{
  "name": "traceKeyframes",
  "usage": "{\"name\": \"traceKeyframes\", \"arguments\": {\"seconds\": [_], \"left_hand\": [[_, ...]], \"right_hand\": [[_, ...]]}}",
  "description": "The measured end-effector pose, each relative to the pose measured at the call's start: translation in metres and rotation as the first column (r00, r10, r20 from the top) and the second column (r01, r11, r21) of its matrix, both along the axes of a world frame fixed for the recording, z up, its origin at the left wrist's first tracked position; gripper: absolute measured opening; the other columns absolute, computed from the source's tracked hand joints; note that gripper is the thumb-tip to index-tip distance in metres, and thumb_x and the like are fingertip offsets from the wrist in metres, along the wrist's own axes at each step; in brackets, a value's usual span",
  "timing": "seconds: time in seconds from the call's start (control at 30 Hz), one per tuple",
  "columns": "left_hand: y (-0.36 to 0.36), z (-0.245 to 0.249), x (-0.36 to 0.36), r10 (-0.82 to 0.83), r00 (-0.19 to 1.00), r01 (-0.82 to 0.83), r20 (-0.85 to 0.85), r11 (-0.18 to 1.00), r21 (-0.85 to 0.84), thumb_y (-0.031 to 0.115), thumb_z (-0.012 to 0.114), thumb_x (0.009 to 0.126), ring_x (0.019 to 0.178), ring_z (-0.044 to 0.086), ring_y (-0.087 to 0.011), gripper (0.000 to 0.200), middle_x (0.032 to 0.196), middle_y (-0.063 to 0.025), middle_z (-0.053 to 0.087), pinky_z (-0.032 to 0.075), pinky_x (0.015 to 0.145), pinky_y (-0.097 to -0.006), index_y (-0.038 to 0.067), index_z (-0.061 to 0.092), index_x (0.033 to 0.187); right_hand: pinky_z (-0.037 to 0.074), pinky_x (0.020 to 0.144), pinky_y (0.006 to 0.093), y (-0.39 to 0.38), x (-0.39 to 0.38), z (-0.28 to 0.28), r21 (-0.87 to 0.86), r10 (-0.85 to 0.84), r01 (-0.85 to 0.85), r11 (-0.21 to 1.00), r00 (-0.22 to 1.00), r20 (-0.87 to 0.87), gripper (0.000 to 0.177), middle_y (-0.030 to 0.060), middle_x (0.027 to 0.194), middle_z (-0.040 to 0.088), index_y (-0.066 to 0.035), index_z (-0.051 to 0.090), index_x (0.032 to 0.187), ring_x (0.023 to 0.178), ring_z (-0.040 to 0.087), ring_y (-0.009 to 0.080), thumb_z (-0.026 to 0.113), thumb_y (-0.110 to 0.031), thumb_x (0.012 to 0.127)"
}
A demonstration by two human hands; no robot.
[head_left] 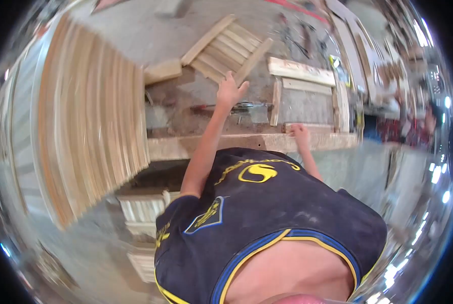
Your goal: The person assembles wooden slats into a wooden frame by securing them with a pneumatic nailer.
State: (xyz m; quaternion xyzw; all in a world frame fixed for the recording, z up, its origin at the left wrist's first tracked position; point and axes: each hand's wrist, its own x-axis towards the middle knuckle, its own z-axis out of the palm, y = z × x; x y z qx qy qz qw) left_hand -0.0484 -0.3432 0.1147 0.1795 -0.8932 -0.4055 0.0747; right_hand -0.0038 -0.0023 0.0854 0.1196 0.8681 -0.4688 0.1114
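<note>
My left hand (230,91) reaches out at the near edge of a small slatted wooden panel (231,45), fingertips at its lower rail and thumb spread apart. Whether it presses on the panel is hard to tell. My right hand (300,133) is curled beside the short lower piece of a rectangular wooden frame (342,106), close to the bench's front beam (257,142). Anything between its fingers is too small to make out. Between my hands lies a blurred metal tool (246,106).
A large stack of wooden slats (89,111) stands at the left. A wood block (163,72) lies beside the panel. Tangled cords or tools (300,40) lie at the back. Below left are more slatted pieces (143,210). Long boards (355,40) stand at back right.
</note>
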Motion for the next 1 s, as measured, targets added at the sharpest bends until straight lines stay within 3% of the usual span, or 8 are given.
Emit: {"name": "traceKeyframes", "arguments": {"seconds": [0.1,0.27,0.33,0.4,0.5,0.63,0.77,1.0], "left_hand": [[0.029,-0.061,-0.047,-0.182,0.968,0.229,0.176,0.925,-0.304,0.042,0.066,0.078,0.107,0.054,-0.0343,0.081,0.120,-0.0215,0.051,0.048,0.082,-0.0458,-0.002,0.032,0.137],[0.029,-0.118,-0.084,-0.267,0.921,0.389,0.284,0.678,-0.624,0.020,0.061,0.078,0.095,0.059,-0.0362,0.072,0.115,-0.0184,0.054,0.047,0.081,-0.0477,0.001,0.029,0.141],[0.042,-0.090,-0.078,-0.342,0.898,0.427,0.277,0.830,-0.359,0.009,0.055,0.078,0.093,0.060,-0.0374,0.066,0.114,-0.0178,0.055,0.047,0.082,-0.0482,0.000,0.031,0.139],[0.042,-0.082,-0.086,-0.309,0.911,0.401,0.275,0.821,-0.407,0.013,0.058,0.079,0.096,0.058,-0.0399,0.064,0.113,-0.0190,0.055,0.046,0.085,-0.0491,0.001,0.033,0.137],[0.025,-0.111,-0.068,-0.068,0.987,0.143,0.145,0.780,-0.609,0.019,0.064,0.078,0.100,0.057,-0.0395,0.066,0.111,-0.0194,0.055,0.046,0.085,-0.0490,0.003,0.035,0.135],[0.002,-0.118,-0.074,-0.214,0.929,0.357,0.301,0.727,-0.587,0.027,0.068,0.076,0.100,0.057,-0.0379,0.075,0.110,-0.0201,0.056,0.046,0.085,-0.0473,0.003,0.032,0.137],[0.023,-0.105,-0.103,-0.124,0.850,0.336,0.511,0.876,-0.346,0.025,0.068,0.077,0.098,0.058,-0.0359,0.079,0.110,-0.0169,0.058,0.047,0.083,-0.0450,0.007,0.026,0.142],[0.057,-0.002,-0.101,-0.282,0.884,0.386,0.372,0.891,-0.241,0.011,0.070,0.074,0.076,0.065,-0.0292,0.081,0.087,-0.0108,0.066,0.051,0.067,-0.0389,0.023,0.031,0.144]], "right_hand": [[0.047,0.057,0.0247,0.051,0.020,0.028,-0.033,-0.237,0.235,0.971,0.969,-0.067,0.020,0.0041,0.070,0.064,-0.003,0.065,0.090,0.059,0.060,0.0109,0.053,-0.019,0.090],[0.047,0.059,0.0278,0.061,0.001,0.024,-0.166,-0.497,0.477,0.863,0.861,-0.109,0.024,0.0051,0.070,0.064,-0.003,0.066,0.083,0.063,0.060,0.0116,0.056,-0.024,0.088],[0.046,0.054,0.0243,0.050,-0.028,0.020,0.159,-0.196,0.253,0.954,0.931,-0.309,0.017,0.0008,0.069,0.062,-0.004,0.065,0.085,0.059,0.057,0.0081,0.057,-0.019,0.088],[0.047,0.056,0.0263,0.021,-0.065,0.012,-0.116,0.074,-0.091,0.989,0.986,-0.147,0.016,0.0022,0.069,0.063,-0.004,0.065,0.088,0.061,0.058,0.0100,0.059,-0.019,0.086],[0.050,0.066,0.0345,-0.024,-0.109,0.003,-0.084,0.498,-0.522,0.849,0.843,-0.205,0.024,0.0122,0.077,0.066,-0.004,0.064,0.092,0.071,0.064,0.0261,0.059,-0.026,0.083],[0.050,0.069,0.0362,-0.035,-0.167,0.026,-0.113,0.736,-0.745,0.658,0.667,-0.113,0.026,0.0147,0.083,0.067,-0.007,0.066,0.092,0.077,0.065,0.0295,0.060,-0.030,0.081],[0.050,0.071,0.0362,-0.010,-0.183,0.025,-0.221,0.701,-0.694,0.685,0.711,-0.061,0.028,0.0139,0.081,0.067,-0.005,0.066,0.088,0.077,0.065,0.0280,0.062,-0.031,0.079],[0.049,0.068,0.0321,-0.051,-0.209,-0.006,-0.368,0.580,-0.512,0.776,0.809,0.098,0.042,0.0106,0.086,0.067,-0.001,0.064,0.095,0.076,0.062,0.0185,0.067,-0.040,0.081]]}}
